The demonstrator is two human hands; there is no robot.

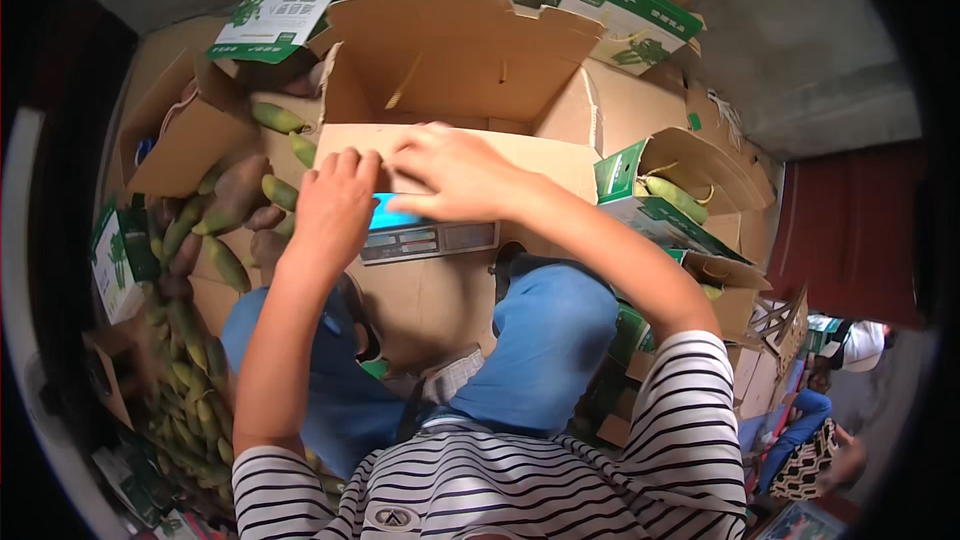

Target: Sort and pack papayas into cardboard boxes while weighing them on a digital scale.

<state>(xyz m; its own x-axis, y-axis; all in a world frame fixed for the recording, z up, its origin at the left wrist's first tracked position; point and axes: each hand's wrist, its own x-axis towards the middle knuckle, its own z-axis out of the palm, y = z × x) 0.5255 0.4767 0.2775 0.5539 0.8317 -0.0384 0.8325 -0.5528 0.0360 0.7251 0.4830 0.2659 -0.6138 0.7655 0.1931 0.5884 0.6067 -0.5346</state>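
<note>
My left hand [340,198] lies at the left end of the near flap of a large open cardboard box [440,60], its fingers slightly apart. Close beside it, my right hand [450,172] reaches over the same flap, thumb and fingers spread and a little blurred by motion. I make out nothing held in either hand; the space between them is partly covered. Just below the hands is a bright blue patch [382,214], its kind unclear. It borders a grey scale panel [430,240] with dark displays, in front of the box.
Green cucumber-like vegetables [190,400] and brownish ones [238,183] are heaped at left. Smaller green-and-white cartons [625,15] stand around, one at right holding green vegetables [675,197]. My knees [555,340] flank the scale. Another person [810,430] is at far lower right.
</note>
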